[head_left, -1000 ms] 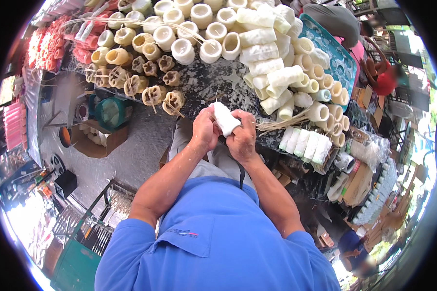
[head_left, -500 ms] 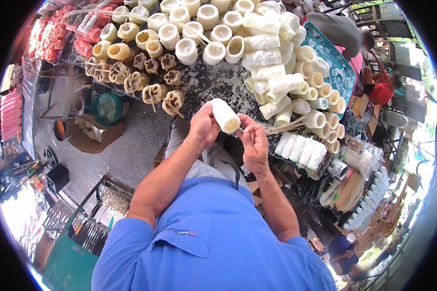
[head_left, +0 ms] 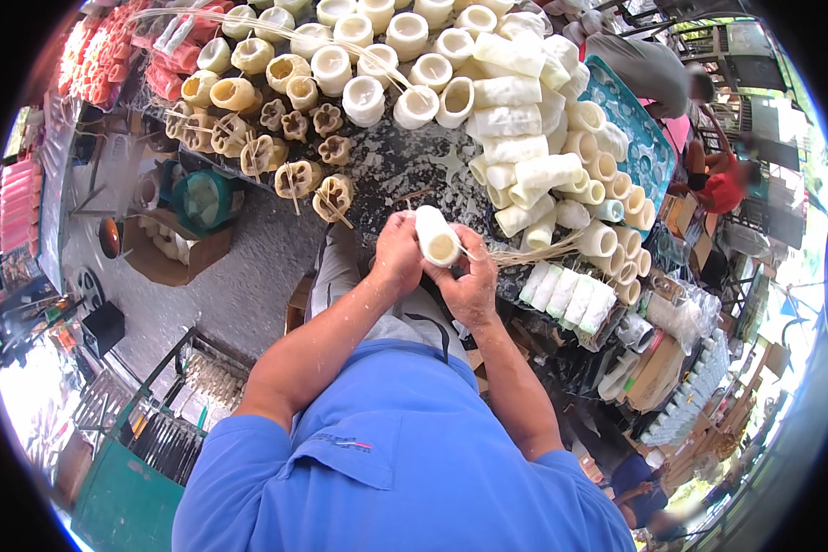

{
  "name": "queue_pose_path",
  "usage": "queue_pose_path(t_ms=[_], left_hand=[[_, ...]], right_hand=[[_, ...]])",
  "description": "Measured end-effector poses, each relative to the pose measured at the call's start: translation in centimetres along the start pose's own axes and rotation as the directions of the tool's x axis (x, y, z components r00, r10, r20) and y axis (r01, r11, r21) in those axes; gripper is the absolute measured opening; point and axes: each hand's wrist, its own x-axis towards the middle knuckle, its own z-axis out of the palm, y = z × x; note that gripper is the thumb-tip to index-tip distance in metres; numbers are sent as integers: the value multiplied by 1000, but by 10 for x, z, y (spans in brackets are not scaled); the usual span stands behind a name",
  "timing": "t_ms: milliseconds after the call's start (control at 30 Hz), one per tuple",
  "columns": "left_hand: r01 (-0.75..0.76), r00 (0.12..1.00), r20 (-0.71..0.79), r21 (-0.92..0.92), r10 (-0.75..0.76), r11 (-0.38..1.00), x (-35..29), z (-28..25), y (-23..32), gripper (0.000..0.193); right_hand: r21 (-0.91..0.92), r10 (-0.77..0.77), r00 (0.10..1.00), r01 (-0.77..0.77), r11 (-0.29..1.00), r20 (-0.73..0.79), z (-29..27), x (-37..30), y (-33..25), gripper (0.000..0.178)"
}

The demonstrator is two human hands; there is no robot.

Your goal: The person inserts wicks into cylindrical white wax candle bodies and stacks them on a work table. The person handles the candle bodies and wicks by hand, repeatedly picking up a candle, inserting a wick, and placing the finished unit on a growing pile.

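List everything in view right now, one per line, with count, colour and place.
White cylinder: one, white with beige end, between the hands
Upright cups: many, cream to yellowish, far middle of table
Lying cylinders: many, white to cream, piled table right
Flower-shaped pieces: several, tan, table left
Thin strands: bundle, pale, right of hands
Teal tray: one, behind the pile
Pink-red pieces: many, far left
Dark tabletop: one, white-spattered, beyond hands
Cardboard box: one, brown, floor left
Other people: at least three, grey, red, blue clothing, right
Distant clutter: too small to count
Blue shirt: one, lower middle
Left hand: one, bare, holding cylinder
Right hand: one, bare, holding cylinder
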Motion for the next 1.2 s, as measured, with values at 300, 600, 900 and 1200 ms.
queue_pose_path(t_ms=[300, 600, 900, 1200], left_hand=[[-699, 583, 625, 711, 520, -72, -47, -18, 26, 62], [-675, 628, 519, 734, 579, 75, -76, -49, 54, 60], [-721, 521, 577, 692, 629, -38, -66, -35, 110, 63], [-635, 350, 738, 639, 577, -434, 16, -7, 138, 60]], right_hand=[[-204, -95, 924, 181, 962, 371, -50, 43, -1, 46], [-392, -299, 867, 456, 799, 400, 80, 150, 58, 41], [-720, -258, 887, 461, 519, 382, 56, 150, 95, 30], [-784, -363, 915, 353, 511, 175, 64, 164, 101, 40]])
